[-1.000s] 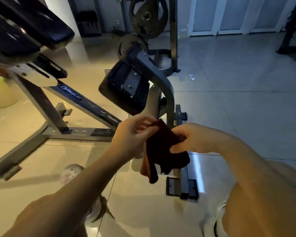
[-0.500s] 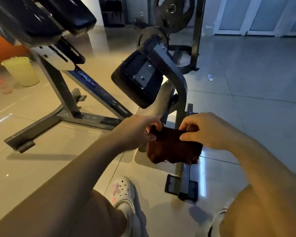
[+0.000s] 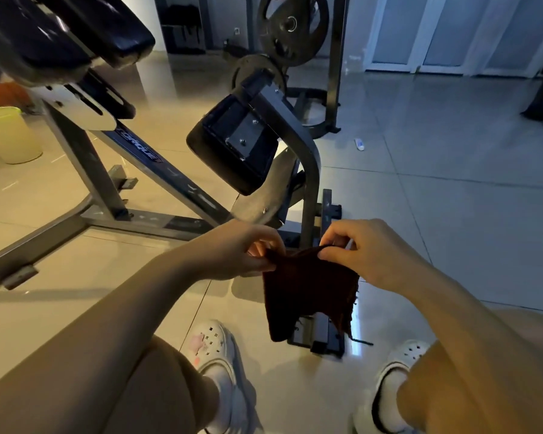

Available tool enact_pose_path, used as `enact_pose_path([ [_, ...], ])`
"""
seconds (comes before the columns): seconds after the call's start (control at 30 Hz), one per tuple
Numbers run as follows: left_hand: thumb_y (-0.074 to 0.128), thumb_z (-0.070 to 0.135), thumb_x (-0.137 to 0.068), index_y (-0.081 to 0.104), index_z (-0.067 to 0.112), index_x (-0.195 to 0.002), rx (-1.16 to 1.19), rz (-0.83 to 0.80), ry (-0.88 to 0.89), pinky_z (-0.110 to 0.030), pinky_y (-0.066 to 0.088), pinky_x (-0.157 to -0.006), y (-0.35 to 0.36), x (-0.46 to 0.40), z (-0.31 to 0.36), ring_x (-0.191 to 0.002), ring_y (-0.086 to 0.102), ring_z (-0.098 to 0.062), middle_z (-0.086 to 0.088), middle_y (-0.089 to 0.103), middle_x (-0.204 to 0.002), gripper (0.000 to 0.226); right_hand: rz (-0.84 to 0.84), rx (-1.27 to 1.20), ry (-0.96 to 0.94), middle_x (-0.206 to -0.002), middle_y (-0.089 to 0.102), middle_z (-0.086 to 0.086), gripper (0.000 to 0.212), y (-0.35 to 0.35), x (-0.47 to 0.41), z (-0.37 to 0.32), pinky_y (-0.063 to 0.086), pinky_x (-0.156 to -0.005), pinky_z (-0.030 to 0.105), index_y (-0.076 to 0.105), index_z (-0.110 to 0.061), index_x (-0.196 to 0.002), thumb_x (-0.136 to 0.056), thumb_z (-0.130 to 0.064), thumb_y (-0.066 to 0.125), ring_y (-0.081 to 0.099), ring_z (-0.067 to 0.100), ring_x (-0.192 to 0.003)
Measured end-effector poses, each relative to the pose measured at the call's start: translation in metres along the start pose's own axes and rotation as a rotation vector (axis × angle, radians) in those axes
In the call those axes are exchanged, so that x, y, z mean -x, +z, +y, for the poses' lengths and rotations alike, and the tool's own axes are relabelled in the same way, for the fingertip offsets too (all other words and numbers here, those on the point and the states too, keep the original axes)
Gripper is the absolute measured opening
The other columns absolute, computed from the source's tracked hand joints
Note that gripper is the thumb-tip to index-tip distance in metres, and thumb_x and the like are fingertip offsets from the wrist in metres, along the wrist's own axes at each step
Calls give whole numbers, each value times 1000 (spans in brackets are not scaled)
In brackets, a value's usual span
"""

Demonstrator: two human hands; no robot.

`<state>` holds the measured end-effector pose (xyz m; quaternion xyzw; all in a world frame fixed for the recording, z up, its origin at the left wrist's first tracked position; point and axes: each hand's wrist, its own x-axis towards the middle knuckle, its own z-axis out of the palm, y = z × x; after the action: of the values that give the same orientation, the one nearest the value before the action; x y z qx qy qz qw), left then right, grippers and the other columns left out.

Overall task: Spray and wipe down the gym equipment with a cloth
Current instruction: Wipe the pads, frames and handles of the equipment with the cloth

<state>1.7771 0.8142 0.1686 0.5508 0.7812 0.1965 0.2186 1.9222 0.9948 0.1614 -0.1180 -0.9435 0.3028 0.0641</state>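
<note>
A dark red-brown cloth (image 3: 308,289) hangs spread in front of me, held by its top edge. My left hand (image 3: 235,252) pinches the left corner and my right hand (image 3: 361,255) pinches the right corner. Behind the cloth stands the grey gym bench frame (image 3: 308,183) with a black pad (image 3: 232,148) tilted on its upright post. A larger black padded seat (image 3: 60,36) fills the upper left. No spray bottle shows in the head view.
The bench's grey legs (image 3: 44,239) spread over the tiled floor at left. A weight plate (image 3: 292,23) on a rack stands behind. A pale yellow bucket (image 3: 10,136) sits far left. A small white object (image 3: 359,144) lies on the floor. My white clogs (image 3: 220,352) are below.
The bunched cloth has been pulled open between my two hands and now hangs flat. My hands moved a little apart, and the camera tilted down so both shoes show.
</note>
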Motion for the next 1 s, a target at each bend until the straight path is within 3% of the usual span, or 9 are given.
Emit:
enact_pose_path([
  [0.13,63,17,-90,51,36,-93,-42,12,23,-11,42,-81,-7,0,1,-107,50,-3,20,49,-102,23,33,-96,22,-74,61,-5,11,6,4,-10,48,-57,22,61,-27,-81,-87,-32,70,57,7,-65],
  [0.23,63,18,-91,47,44,-91,-9,-52,45,-8,42,-75,-9,-8,2,-98,46,5,27,45,-100,30,35,-192,79,-73,62,-4,11,7,1,5,44,-48,12,62,-28,-79,-86,-28,71,59,7,-60],
  [0.43,64,22,-90,48,41,-98,-175,-249,10,-10,42,-78,4,-60,-9,-105,49,-1,22,46,-103,26,-156,-173,19,-84,61,-18,24,5,-20,65,48,-71,8,65,-34,-88,-87,-10,69,60,-8,-79],
  [0.57,64,18,-89,44,49,-93,-208,-244,14,-10,44,-74,0,-100,-14,-90,51,10,28,48,-94,38,-234,-25,-5,-86,54,-25,24,3,-47,103,42,-73,4,69,-30,-105,-90,-11,66,54,-8,-83],
  [0.7,62,14,-90,44,54,-96,-176,-262,63,-3,45,-73,0,-125,-8,-87,50,22,34,49,-94,44,-184,92,-72,-82,47,-27,17,-13,-67,124,36,-69,3,68,-28,-108,-94,-21,61,49,-9,-80],
  [0.83,62,14,-90,58,45,-99,-145,-184,65,0,43,-76,-5,-141,-1,-82,53,22,36,48,-90,32,-212,133,-86,-81,52,-21,9,-36,-74,142,38,-72,4,67,-26,-101,-93,-25,63,53,-5,-78],
  [0.93,62,19,-91,63,33,-112,-309,-132,-6,1,41,-70,-4,-145,0,-79,51,16,30,50,-94,25,-298,100,-123,-79,55,-18,3,-50,-85,148,40,-69,5,62,-31,-91,-91,-30,65,52,-13,-78],
  [1.0,62,24,-93,62,32,-115,-406,-111,-63,-2,41,-68,1,-150,3,-88,54,8,22,59,-105,23,-331,138,-182,-77,54,-17,6,-57,-98,150,40,-68,6,64,-27,-91,-91,-33,64,51,-12,-76],
])
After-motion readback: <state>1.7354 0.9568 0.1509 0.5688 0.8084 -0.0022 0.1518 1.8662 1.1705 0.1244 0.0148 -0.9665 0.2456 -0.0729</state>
